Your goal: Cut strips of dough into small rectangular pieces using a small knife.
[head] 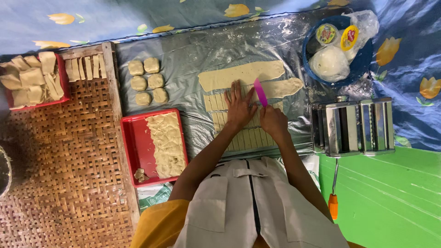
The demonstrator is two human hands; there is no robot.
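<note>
Under left fingers [236,92]: dough strip [219,102]; right hand [272,120] grips pink cutter [260,92].

Our left hand [239,108] and right hand [273,120] sit close together over the cut dough strips [248,135], the pink cutter [260,92] between them. Beyond our fingers two long dough sheets [243,74] block the way forward. To the right the metal pasta roller [351,126] stands near, the blue bowl [363,59] behind it. To the left the bare plastic sheet [193,98] leaves a lane, bounded by the dough lumps [148,80] and the red tray [133,147].
</note>
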